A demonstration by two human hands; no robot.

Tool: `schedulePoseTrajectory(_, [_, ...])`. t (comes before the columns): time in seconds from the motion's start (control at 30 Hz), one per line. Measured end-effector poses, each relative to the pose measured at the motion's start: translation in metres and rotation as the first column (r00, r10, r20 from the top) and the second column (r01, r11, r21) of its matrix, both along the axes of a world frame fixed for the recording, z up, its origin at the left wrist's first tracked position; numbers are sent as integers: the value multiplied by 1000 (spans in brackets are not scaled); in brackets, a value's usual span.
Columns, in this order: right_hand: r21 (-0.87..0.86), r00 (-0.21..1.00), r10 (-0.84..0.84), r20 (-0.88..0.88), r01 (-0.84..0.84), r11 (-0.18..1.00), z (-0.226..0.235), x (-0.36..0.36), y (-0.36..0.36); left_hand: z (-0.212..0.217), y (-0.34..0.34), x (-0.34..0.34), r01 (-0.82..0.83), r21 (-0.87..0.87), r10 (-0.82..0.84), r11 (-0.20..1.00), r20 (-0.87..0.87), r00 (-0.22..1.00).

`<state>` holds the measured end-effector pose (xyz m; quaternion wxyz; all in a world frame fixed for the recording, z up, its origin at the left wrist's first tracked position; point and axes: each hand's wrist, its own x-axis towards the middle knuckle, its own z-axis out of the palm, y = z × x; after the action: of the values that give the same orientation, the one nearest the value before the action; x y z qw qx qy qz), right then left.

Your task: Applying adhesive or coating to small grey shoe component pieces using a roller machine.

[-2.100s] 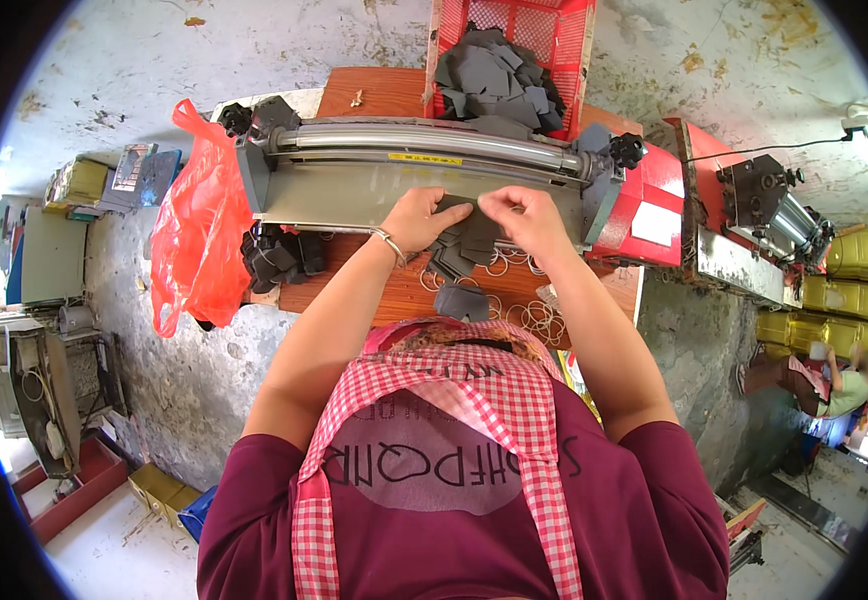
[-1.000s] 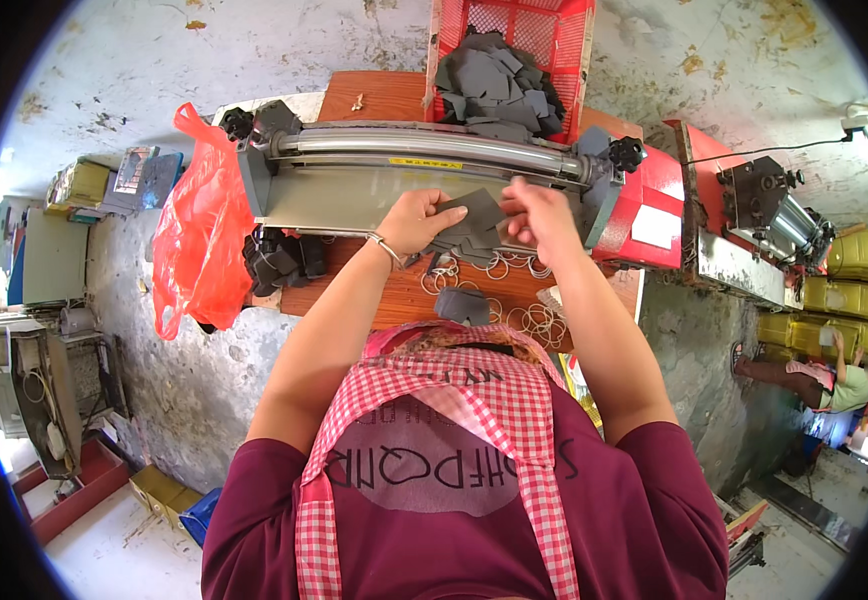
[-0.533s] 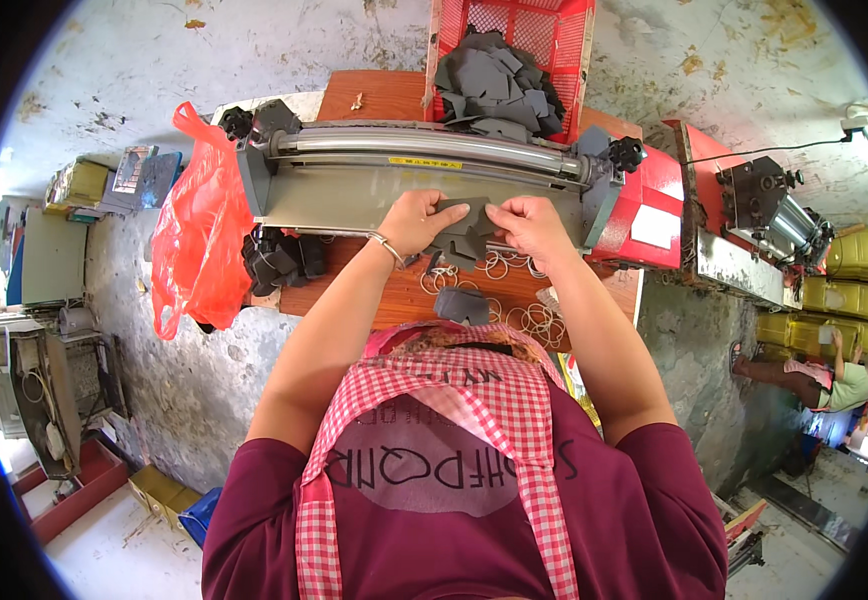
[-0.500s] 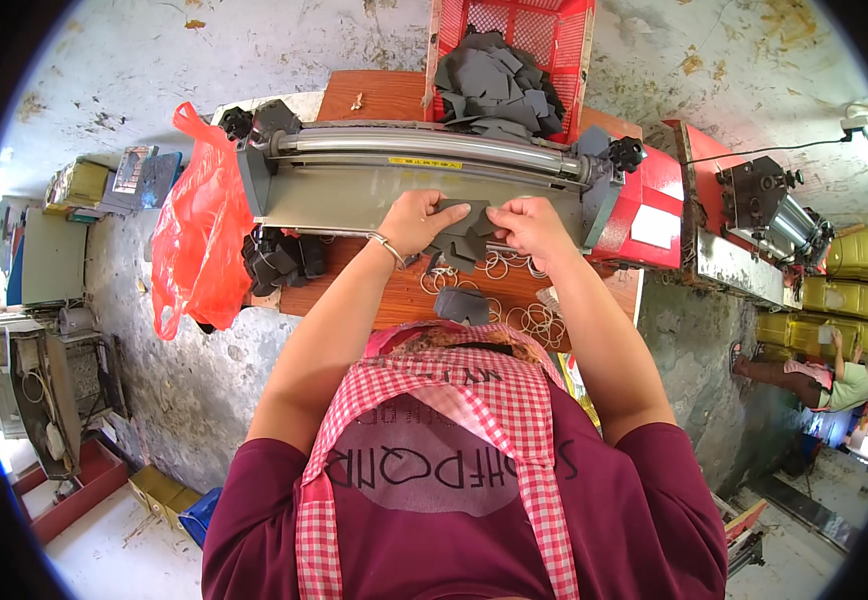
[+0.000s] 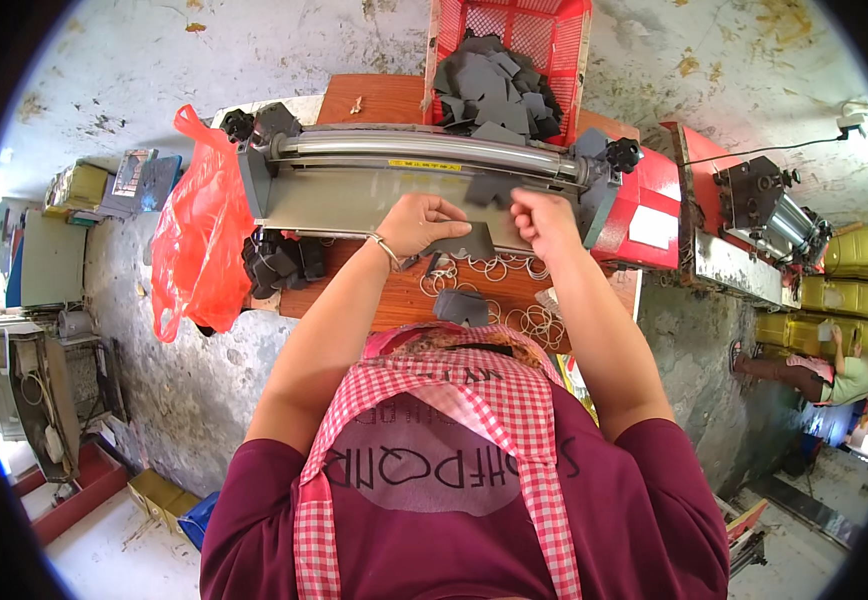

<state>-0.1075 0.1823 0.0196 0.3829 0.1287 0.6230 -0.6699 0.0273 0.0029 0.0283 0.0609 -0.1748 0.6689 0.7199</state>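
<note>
My left hand (image 5: 422,226) is closed on a small stack of dark grey flat pieces (image 5: 466,242), above the near edge of the roller machine's feed plate (image 5: 344,203). One more dark grey piece (image 5: 491,189), blurred, is over the plate near the rollers. Just to its right is my right hand (image 5: 544,220), its fingers curled and nothing visible in them. Beyond the plate runs the long metal roller (image 5: 424,150), held between dark end blocks. A bundle of dark grey pieces (image 5: 462,306) lies on the wooden table in front of me.
Behind the machine stands a red basket (image 5: 582,60) heaped with dark grey pieces. A red plastic bag (image 5: 199,235) hangs at the left, beside more dark bundles (image 5: 279,260). Pale rubber bands (image 5: 534,322) lie on the table. A person (image 5: 839,375) is at the far right.
My right hand has come away from the left hand's stack, slightly right. One dark piece is now apart from the stack, farther off near the rollers. The left hand still holds its pieces.
</note>
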Motion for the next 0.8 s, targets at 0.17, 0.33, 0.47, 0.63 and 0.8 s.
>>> schedulePoseTrajectory(0.17, [142, 932, 314, -179, -291, 946, 35, 30, -5, 4, 3, -1, -80, -149, 83, 986, 11, 997])
schedulePoseTrajectory(0.33, [48, 969, 222, -108, -218, 975, 7, 6, 15, 7, 25, 18, -288, -341, 260, 895, -125, 957])
schedulePoseTrajectory(0.47, [-123, 991, -94, 98, 105, 987, 9, 9, 21, -40, 41, 50, -10, -557, -88, 831, -149, 985])
schedulePoseTrajectory(0.63, [-29, 951, 271, -148, -278, 960, 14, 57, 33, -100, 63, 60, 304, -804, -359, 510, 122, 925])
schedulePoseTrajectory(0.8, [90, 929, 324, -179, -313, 946, 0, 70, 52, -119, 62, 63, 460, -698, -367, 549, 294, 883])
